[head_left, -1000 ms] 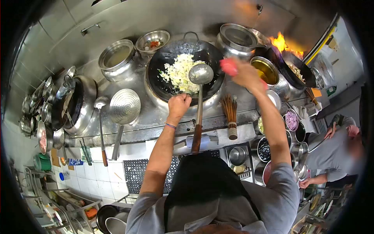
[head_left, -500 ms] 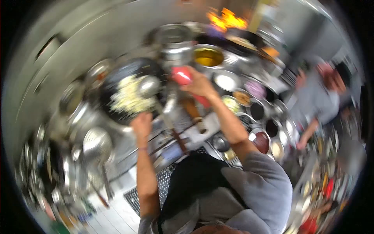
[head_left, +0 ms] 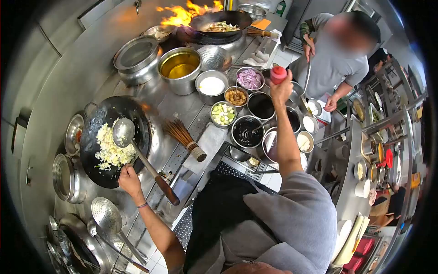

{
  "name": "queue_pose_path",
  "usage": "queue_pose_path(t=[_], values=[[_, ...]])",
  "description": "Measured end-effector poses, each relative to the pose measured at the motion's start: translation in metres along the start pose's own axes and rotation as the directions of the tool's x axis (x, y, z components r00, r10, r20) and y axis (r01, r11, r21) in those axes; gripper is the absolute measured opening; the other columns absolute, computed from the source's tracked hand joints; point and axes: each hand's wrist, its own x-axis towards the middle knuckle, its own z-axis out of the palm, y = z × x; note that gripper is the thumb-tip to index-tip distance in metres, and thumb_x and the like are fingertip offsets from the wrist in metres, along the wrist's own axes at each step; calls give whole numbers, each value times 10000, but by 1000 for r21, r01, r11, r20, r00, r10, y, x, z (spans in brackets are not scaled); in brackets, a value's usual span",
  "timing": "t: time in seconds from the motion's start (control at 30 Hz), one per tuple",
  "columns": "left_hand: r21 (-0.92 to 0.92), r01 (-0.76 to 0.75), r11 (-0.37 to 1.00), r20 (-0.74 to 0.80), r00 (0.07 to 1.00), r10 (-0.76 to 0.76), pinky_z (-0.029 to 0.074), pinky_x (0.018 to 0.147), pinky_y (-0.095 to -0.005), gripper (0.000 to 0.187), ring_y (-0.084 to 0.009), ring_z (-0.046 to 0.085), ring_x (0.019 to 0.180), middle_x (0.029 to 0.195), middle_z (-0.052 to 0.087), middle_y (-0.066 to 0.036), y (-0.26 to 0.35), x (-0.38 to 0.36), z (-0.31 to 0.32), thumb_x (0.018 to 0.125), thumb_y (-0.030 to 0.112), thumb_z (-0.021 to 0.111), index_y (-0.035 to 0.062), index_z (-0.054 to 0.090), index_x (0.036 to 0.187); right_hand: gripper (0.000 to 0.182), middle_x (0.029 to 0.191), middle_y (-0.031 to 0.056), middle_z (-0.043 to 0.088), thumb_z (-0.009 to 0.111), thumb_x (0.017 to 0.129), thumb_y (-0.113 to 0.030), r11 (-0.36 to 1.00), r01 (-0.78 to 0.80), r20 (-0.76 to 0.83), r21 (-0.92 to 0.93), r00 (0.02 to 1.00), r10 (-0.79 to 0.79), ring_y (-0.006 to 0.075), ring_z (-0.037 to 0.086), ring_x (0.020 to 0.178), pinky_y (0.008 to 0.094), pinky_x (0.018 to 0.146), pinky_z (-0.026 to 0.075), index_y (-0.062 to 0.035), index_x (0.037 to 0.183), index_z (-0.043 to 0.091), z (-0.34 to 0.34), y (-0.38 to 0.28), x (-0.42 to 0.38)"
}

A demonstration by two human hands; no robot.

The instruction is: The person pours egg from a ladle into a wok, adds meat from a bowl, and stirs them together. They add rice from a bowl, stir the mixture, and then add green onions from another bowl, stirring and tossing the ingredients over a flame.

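Note:
My left hand (head_left: 130,181) is closed at the near rim of the black wok (head_left: 141,130); what its fingers hold is hidden. Pale chopped food (head_left: 109,153) lies inside the wok. A ladle (head_left: 123,132) rests its bowl on this food, its wooden handle over the near rim, with neither hand on it. My right hand (head_left: 282,93) is wrapped round a red squeeze bottle (head_left: 278,74), raised above the sauce pots, near the bowl of sliced purple onion (head_left: 250,78).
A co-worker (head_left: 337,50) with a long ladle stands at the back right. Flames (head_left: 189,13) rise beside a second wok (head_left: 221,23). A pot of yellow oil (head_left: 179,66), a bamboo brush (head_left: 182,137) and a strainer (head_left: 107,214) are around the stove.
My right hand has carried the red bottle from beside the wok to over the pots on the right. The view has turned right. My left hand stays at the wok's near rim.

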Motion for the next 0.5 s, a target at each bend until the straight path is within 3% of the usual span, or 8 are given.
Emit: queue_pose_path(t=[0.1, 0.13, 0.2, 0.27, 0.3, 0.37, 0.43, 0.5], values=[[-3, 20, 1000, 7, 1000, -20, 481, 592, -488, 247, -438, 625, 656, 760, 644, -241, 4, 0, -1, 904, 206, 572, 6, 677, 804, 1155, 1143, 278, 637, 939, 601, -219, 989, -144, -2, -7, 990, 144, 490, 603, 1038, 540, 905, 471, -103, 1521, 250, 17, 45, 1], [-7, 24, 1000, 11, 1000, -24, 477, 588, -489, 247, -438, 622, 653, 755, 640, -243, 6, 0, -2, 903, 203, 571, 4, 672, 798, 1182, 1152, 297, 633, 941, 603, -217, 990, -134, -11, 33, 991, 135, 496, 599, 1060, 535, 918, 474, -96, 1532, 221, 26, 64, 0], [16, 40, 999, 10, 999, -40, 464, 579, -493, 249, -438, 613, 642, 732, 620, -247, 2, -1, -3, 902, 198, 566, 3, 652, 773, 1278, 1266, 319, 590, 957, 585, -217, 936, -305, 57, 176, 952, 300, 479, 567, 1193, 487, 996, 463, -65, 1555, 138, 37, 92, -8], [13, 41, 999, 1, 999, -41, 471, 586, -489, 247, -428, 623, 645, 727, 620, -235, 7, 0, -7, 901, 196, 568, 10, 648, 760, 1357, 1299, 335, 565, 976, 561, -233, 937, -287, -51, 199, 952, 302, 480, 561, 1207, 487, 1030, 441, -60, 1564, 78, 60, 122, -18], [26, 33, 999, 2, 999, -33, 477, 591, -484, 243, -421, 629, 648, 730, 623, -230, 3, 0, -5, 900, 195, 570, 14, 649, 758, 1405, 1327, 349, 535, 988, 543, -247, 907, -382, 20, 176, 923, 385, 487, 548, 1218, 489, 1044, 428, -62, 1569, 46, 53, 116, -19], [-22, 82, 996, 12, 997, -82, 489, 596, -471, 234, -409, 642, 657, 731, 629, -223, 12, 1, -8, 897, 190, 575, 18, 654, 759, 1472, 1388, 369, 466, 999, 514, -288, 895, -356, 14, 268, 931, 366, 496, 514, 1243, 511, 1051, 405, -54, 1575, 6, 52, 113, -18], [-11, 155, 988, 37, 987, -154, 509, 607, -455, 219, -387, 665, 674, 740, 654, -203, 5, -1, -4, 876, 210, 598, 37, 686, 774, 1391, 1477, 340, 380, 979, 557, -276, 982, -184, -113, -50, 978, 177, 479, 441, 1318, 515, 1083, 361, -2, 1566, 62, 26, 73, -16], [22, 68, 997, -21, 997, -68, 513, 603, -453, 218, -381, 669, 663, 727, 662, -193, -5, -2, 3, 863, 224, 611, 50, 701, 768, 1252, 1535, 286, 323, 932, 642, -219, 980, 127, -85, -150, 986, -141, 469, 373, 1369, 514, 1115, 314, 43, 1552, 112, -6, 35, -30]])
